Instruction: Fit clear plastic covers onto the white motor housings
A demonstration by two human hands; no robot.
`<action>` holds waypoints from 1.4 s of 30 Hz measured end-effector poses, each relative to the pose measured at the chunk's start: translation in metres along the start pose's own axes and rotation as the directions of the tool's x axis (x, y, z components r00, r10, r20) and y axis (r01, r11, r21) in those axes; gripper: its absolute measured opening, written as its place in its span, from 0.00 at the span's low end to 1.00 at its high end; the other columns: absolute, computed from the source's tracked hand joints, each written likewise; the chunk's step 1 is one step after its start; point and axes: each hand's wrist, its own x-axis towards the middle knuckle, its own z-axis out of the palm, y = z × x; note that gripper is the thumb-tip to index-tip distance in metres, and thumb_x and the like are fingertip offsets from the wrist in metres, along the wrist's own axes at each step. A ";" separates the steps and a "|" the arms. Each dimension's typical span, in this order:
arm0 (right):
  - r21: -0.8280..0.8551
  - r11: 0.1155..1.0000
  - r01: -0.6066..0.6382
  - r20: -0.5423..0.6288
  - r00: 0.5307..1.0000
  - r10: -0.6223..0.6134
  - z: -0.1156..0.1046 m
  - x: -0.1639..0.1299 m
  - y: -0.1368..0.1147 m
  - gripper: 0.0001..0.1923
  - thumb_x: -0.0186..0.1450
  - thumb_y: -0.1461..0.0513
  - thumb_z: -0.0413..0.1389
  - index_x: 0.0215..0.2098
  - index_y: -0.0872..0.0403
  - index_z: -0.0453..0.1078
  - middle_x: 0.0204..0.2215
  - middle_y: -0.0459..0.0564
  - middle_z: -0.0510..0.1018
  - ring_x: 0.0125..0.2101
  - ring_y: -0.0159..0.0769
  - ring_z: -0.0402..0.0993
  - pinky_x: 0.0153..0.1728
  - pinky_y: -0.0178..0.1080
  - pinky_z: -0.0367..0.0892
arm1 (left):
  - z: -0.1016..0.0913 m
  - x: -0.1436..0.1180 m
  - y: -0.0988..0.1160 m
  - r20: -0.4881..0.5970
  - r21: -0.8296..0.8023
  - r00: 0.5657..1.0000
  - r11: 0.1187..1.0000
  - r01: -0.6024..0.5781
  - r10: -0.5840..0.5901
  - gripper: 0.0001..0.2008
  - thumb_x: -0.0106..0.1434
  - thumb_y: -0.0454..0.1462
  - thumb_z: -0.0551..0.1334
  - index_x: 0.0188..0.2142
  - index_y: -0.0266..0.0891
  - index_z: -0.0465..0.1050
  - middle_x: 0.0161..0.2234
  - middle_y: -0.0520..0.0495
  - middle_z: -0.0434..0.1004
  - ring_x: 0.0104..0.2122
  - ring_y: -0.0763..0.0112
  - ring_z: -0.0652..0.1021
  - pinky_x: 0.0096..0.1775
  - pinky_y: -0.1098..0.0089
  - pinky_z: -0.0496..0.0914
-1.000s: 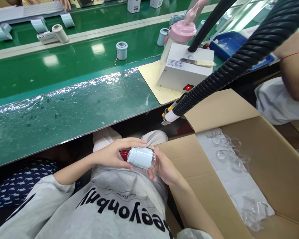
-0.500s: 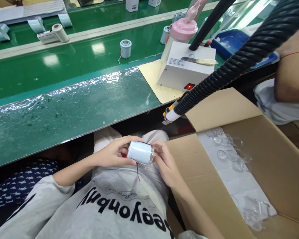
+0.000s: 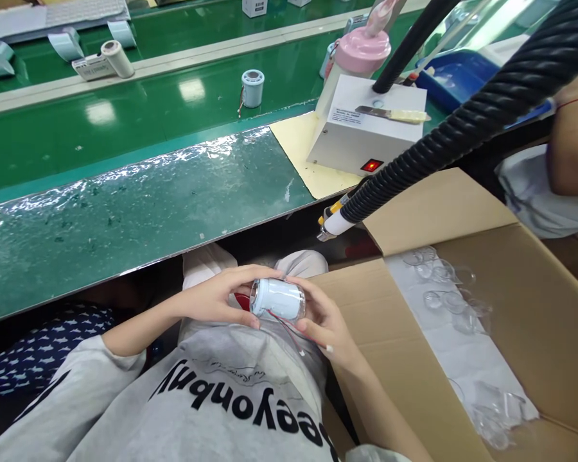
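A light-blue cylinder [image 3: 278, 296] with a clear plastic sleeve around it lies sideways above my lap. Thin red and dark wires [image 3: 286, 327] run from it, with small white connectors at their ends. My left hand [image 3: 224, 296] holds the left end, thumb below and fingers over the top. At the right end my right hand [image 3: 324, 321] is wrapped around the clear part, its thumb low near the wires. Some of the fingers on both hands are hidden behind the cylinder. On the green bench stands a similar blue cylinder [image 3: 253, 90] with a wire hanging down.
A ribbed black hose [image 3: 428, 154] with a metal-tipped nozzle slants down to my front right. Behind it stands a white box [image 3: 356, 144] with a lit red switch and a knife on top. An open carton [image 3: 366, 321] holding clear cups [image 3: 455, 301] is at my right, near another person's arm [image 3: 575, 144].
The blue cylinder has been rolled and shifted slightly right, bringing its wires and white connectors to the front. My right hand has closed further around its clear end.
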 end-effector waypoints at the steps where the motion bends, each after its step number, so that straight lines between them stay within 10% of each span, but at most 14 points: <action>1: 0.040 0.999 -0.025 -0.007 1.000 0.026 0.001 0.000 0.001 0.29 0.65 0.49 0.66 0.63 0.42 0.70 0.56 0.53 0.80 0.52 0.48 0.81 0.46 0.43 0.81 | 0.000 0.000 0.000 0.007 0.003 1.000 1.000 0.000 0.000 0.37 0.59 0.40 0.74 0.66 0.47 0.66 0.64 0.37 0.69 0.60 0.54 0.75 0.54 0.61 0.76; 14: -0.443 0.876 0.189 0.049 0.981 -0.187 -0.003 -0.007 -0.009 0.23 0.66 0.58 0.67 0.59 0.39 0.75 0.61 0.51 0.77 0.56 0.49 0.78 0.55 0.50 0.78 | 0.000 -0.003 -0.023 0.069 -0.034 0.994 0.996 -0.085 0.087 0.42 0.59 0.35 0.74 0.69 0.55 0.61 0.72 0.42 0.60 0.69 0.53 0.65 0.61 0.60 0.72; 22: -0.374 0.873 0.314 0.026 0.944 -0.329 -0.001 -0.011 -0.011 0.39 0.64 0.67 0.68 0.68 0.37 0.62 0.61 0.49 0.76 0.61 0.47 0.74 0.59 0.53 0.75 | 0.004 -0.002 -0.017 0.046 -0.007 0.985 0.986 -0.166 0.166 0.43 0.62 0.34 0.71 0.72 0.52 0.54 0.71 0.38 0.61 0.66 0.55 0.71 0.62 0.59 0.71; 29: -0.422 0.845 0.328 0.027 0.936 -0.350 0.001 -0.016 -0.017 0.29 0.64 0.68 0.67 0.60 0.41 0.69 0.56 0.51 0.80 0.56 0.46 0.78 0.55 0.52 0.78 | 0.007 -0.004 -0.011 0.059 0.063 0.986 0.985 -0.158 0.154 0.42 0.61 0.31 0.71 0.71 0.50 0.59 0.69 0.37 0.65 0.65 0.55 0.72 0.59 0.61 0.73; 37: -0.100 0.995 -0.014 -0.117 0.993 0.002 0.004 -0.014 -0.017 0.32 0.54 0.51 0.75 0.54 0.46 0.72 0.53 0.55 0.82 0.51 0.50 0.81 0.46 0.46 0.82 | 0.004 -0.002 -0.015 0.077 0.182 0.967 0.950 -0.253 0.243 0.46 0.58 0.37 0.75 0.71 0.53 0.56 0.69 0.38 0.65 0.67 0.51 0.69 0.66 0.51 0.65; 42: 0.214 0.911 -0.351 -0.097 0.921 0.378 0.011 -0.008 -0.012 0.32 0.55 0.38 0.69 0.44 0.50 0.68 0.38 0.51 0.83 0.28 0.39 0.82 0.28 0.39 0.80 | 0.007 0.003 -0.016 0.042 0.286 0.950 0.907 -0.308 0.309 0.36 0.62 0.38 0.72 0.67 0.49 0.64 0.64 0.36 0.71 0.63 0.53 0.73 0.62 0.54 0.69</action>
